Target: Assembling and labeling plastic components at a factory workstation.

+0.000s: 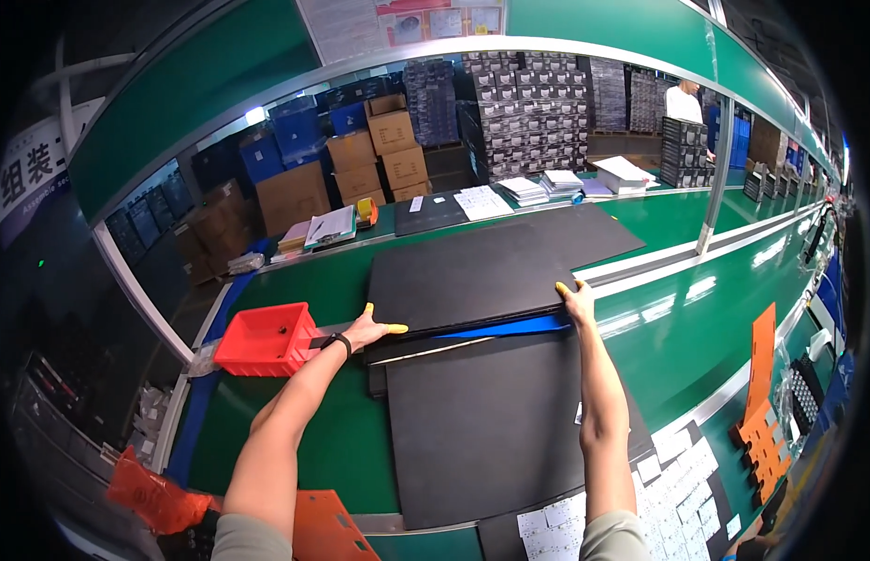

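Observation:
Both arms reach forward over a green workbench to a flat stack of thin black sheets (467, 266). My left hand (367, 330) grips the stack's near left corner, its thumb along the front edge; yellow covers show on its fingertips, and a black band is round the wrist. At the near right corner my right hand (577, 301) holds the same stack, with yellow-covered fingers partly hidden below it. Under the front edge shows a bright blue strip (500, 327). A larger black board (486, 421) lies nearer to me, partly beneath the stack.
Beside my left wrist stands a red plastic bin (257, 341) with small dark bits inside. Papers and notebooks (332, 227) and a tape dispenser (366, 212) line the far edge. Printed sheets (678, 486) and orange slotted panels (760, 411) lie at right. A metal post (715, 196) rises far right.

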Available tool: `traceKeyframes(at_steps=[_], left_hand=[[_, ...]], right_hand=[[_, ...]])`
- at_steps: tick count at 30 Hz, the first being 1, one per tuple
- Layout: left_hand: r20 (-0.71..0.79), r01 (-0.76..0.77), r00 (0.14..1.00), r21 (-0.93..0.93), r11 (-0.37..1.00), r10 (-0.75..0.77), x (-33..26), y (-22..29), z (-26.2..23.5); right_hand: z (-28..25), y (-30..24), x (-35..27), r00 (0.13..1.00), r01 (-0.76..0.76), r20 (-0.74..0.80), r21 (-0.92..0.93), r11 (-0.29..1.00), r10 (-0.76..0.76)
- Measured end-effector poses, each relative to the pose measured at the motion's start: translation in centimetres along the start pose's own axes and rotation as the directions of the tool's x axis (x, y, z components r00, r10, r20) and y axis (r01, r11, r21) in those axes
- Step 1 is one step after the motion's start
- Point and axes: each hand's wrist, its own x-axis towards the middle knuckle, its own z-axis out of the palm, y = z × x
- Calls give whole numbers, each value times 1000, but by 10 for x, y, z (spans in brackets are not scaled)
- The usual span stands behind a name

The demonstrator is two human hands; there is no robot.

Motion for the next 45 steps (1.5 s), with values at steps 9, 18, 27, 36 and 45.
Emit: traceKeyframes(at_steps=[9,18,27,36,45], left_hand=[[113,70,988,275,959,-105,28,6,-2],[-151,174,983,573,801,-105,16,-37,-17],[-262,328,943,652,684,-203,-14,-17,-4],[-238,292,956,694,659,-172,-32,-36,12],[-432,459,866,487,743,-252,-23,-61,13]], right_hand=[[-10,-13,-25,998,-44,-64,-267,963,28],[16,-47,-19,998,-48,-40,-301,953,38],[12,-31,-1,998,59,22,-209,976,-55],[18,-24,-5,998,37,51,-201,979,-27],[16,-35,-15,996,26,88,-217,976,-6]])
